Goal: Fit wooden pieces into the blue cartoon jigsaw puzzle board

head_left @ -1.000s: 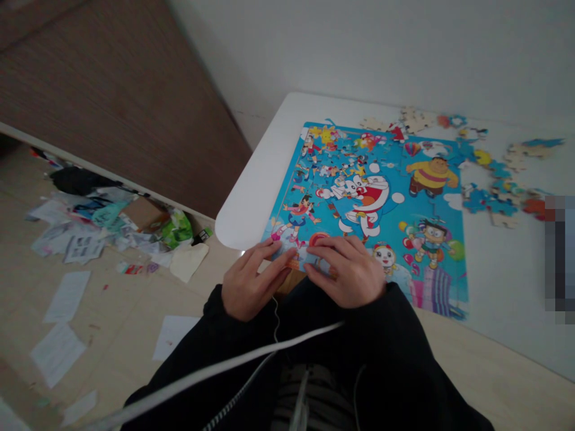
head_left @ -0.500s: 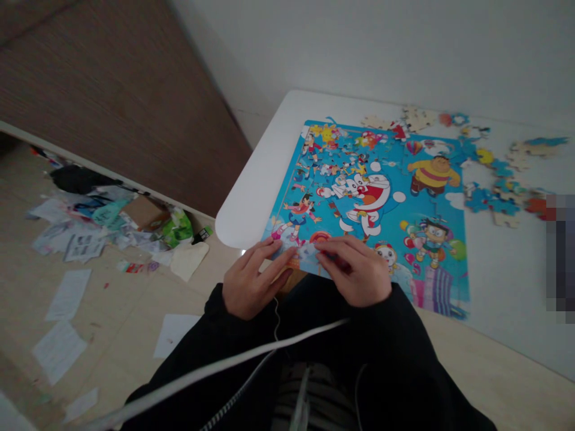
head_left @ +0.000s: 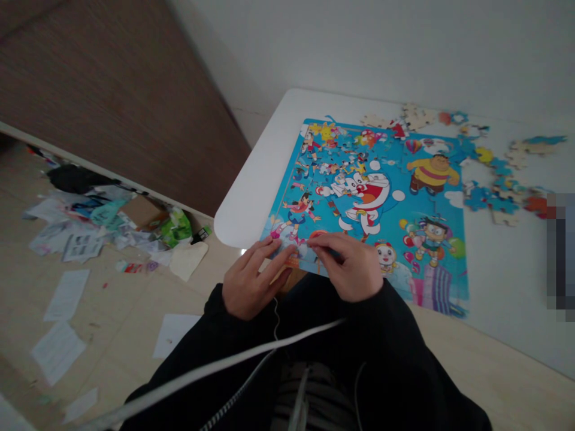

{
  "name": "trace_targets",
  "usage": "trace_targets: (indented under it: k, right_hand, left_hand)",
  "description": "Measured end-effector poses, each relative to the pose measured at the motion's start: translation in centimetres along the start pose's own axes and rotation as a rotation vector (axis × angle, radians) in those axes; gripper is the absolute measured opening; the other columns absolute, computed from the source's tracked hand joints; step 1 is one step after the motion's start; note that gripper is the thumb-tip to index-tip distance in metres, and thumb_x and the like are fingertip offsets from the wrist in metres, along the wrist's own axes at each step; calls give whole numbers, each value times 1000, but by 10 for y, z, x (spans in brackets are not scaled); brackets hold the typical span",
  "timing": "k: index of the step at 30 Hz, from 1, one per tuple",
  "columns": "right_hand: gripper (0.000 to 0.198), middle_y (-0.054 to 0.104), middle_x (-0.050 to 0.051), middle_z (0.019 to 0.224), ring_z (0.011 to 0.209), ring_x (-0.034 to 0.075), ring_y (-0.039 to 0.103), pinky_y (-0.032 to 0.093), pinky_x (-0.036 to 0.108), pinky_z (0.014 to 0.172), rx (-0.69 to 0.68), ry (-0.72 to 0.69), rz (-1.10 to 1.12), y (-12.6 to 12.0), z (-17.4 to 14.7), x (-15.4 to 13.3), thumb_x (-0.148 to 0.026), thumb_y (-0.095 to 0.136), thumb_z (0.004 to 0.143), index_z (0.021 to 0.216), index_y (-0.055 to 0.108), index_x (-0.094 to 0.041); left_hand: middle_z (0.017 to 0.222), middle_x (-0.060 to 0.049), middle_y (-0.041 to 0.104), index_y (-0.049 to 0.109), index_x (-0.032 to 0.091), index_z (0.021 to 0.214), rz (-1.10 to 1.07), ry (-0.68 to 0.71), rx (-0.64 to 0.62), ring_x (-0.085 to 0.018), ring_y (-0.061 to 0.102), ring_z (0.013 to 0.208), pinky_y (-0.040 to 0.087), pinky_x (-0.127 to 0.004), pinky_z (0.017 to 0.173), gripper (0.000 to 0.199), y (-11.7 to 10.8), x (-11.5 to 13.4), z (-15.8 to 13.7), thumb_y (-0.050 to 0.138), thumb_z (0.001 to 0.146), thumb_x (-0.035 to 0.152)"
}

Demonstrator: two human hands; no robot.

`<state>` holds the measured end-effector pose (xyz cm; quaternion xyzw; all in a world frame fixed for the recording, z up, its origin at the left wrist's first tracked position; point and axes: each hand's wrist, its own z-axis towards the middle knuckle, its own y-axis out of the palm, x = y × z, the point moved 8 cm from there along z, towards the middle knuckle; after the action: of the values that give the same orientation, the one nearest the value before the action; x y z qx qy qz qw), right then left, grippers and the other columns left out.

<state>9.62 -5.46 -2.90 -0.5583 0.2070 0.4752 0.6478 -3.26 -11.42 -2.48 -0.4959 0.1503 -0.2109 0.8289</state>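
Observation:
A blue cartoon jigsaw puzzle (head_left: 390,221) lies in its flat tray at the near edge of the white table. My left hand (head_left: 254,278) rests at the puzzle's near left corner, fingers stretched out and apart, fingertips touching its surface. To the right of it, my right hand (head_left: 353,266) bends over the near edge with thumb and forefinger pinched together on a puzzle piece, mostly hidden by the fingertips. Loose puzzle pieces (head_left: 494,185) lie in a scatter along the right side and beyond the far edge, some with their plain wooden backs up.
The white table (head_left: 245,197) has a rounded left corner and stands against a pale wall. A dark wooden panel (head_left: 112,102) rises at left. Papers and bags (head_left: 135,218) litter the floor below. A white cable (head_left: 215,365) crosses in front of my body.
My right hand has shifted slightly left along the puzzle's near edge, its fingertips drawing closer together. My left hand stays at the corner.

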Motion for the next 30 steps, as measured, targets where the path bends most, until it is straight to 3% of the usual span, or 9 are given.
trace_targets:
  k: [12, 19, 24, 30]
  right_hand:
    - [12, 72, 2, 85, 83, 16, 63, 50, 27, 74, -8, -171, -189, 7, -4, -9, -18, 59, 80, 83, 70, -20]
    - [16, 72, 3, 86, 81, 14, 62, 51, 23, 73, 107, -415, -438, 7, -20, -37, -22, 56, 84, 81, 71, -17]
    - [23, 68, 5, 105, 98, 19, 60, 51, 28, 76, 90, -416, -563, 15, -34, -36, -23, 51, 86, 100, 68, -16]
    - [19, 70, 3, 100, 96, 18, 61, 53, 28, 78, 102, -436, -511, -2, -48, -36, -22, 54, 83, 94, 69, -16]
  left_hand:
    - [102, -10, 62, 63, 17, 107, 4, -6, 18, -22, 60, 99, 50, -34, 88, 27, -1, 1, 1, 62, 81, 22]
    - [102, -9, 62, 60, 19, 109, 41, 11, 38, -22, 60, 98, 50, -32, 85, 29, -3, 1, 1, 62, 80, 17]
    - [97, -9, 63, 60, 19, 110, 48, 93, 0, -21, 61, 92, 49, -30, 82, 28, -6, -1, 6, 60, 82, 19]
    - [91, -8, 64, 61, 21, 108, -35, 200, -122, -20, 61, 80, 50, -31, 71, 23, -1, -10, 18, 50, 89, 27]
